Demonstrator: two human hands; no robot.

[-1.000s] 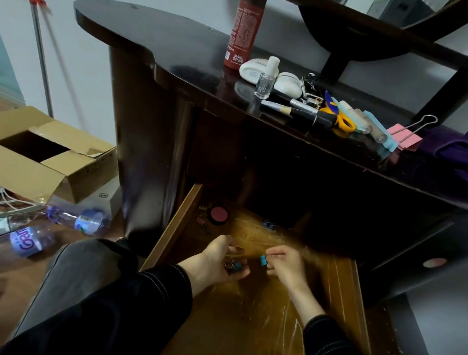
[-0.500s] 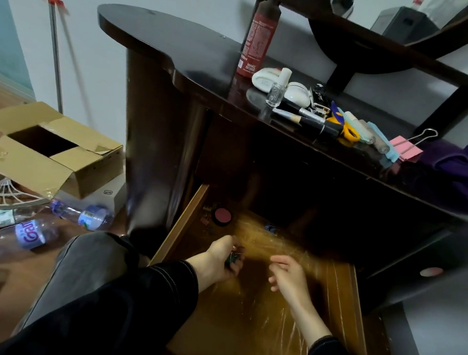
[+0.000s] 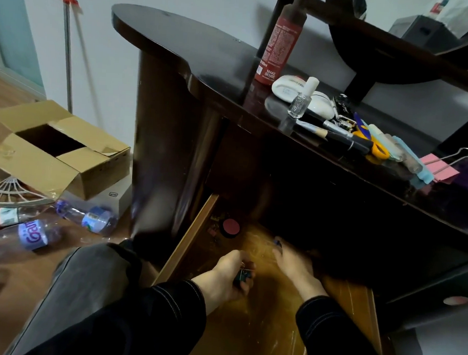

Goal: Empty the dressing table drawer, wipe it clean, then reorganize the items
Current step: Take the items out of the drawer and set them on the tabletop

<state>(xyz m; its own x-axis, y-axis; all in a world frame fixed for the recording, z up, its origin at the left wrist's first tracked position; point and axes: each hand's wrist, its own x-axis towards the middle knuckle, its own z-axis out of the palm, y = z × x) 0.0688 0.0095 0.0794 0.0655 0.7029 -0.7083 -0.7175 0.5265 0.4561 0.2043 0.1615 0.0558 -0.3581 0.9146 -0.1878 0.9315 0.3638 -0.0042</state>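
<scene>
1. L hand [image 3: 227,274]: fingers curled tight w/ thumb over the top, gripping a small bunch of clips [image 3: 242,276]. Dark metal, greenish-blue; only bits show between the fingers.
2. R hand [image 3: 293,264]: back up, fingers stretched fwd into the shade under the table, tips at a blue clip [image 3: 277,243]. Can't tell if it's pinched or just touched, too dark and blurred.
3. Both hands are inside the open drawer [image 3: 186,245], L near its middle, R just beside it and further back.
4. Drawer: light wood sides, amber base under glossy, creased clear film.
5. Also in the drawer, back L corner: a round compact [image 3: 231,226], black rim w/ pink-red centre, plus tiny bits beside it, too small to tell. All apart from both hands.
6. Table [image 3: 206,56]: dark glossy wood w/ a rounded end. On top stand a tall red bottle [image 3: 280,41] and a clear polish bottle [image 3: 302,99] w/ a white cap. Yellow-handled scissors [image 3: 375,146] and a pink binder clip [image 3: 439,166] w/ wire arms lie flat.
7. Floor, L side: an open cardboard box [image 3: 65,163] and plastic bottles [image 3: 34,234] lying on their sides.
</scene>
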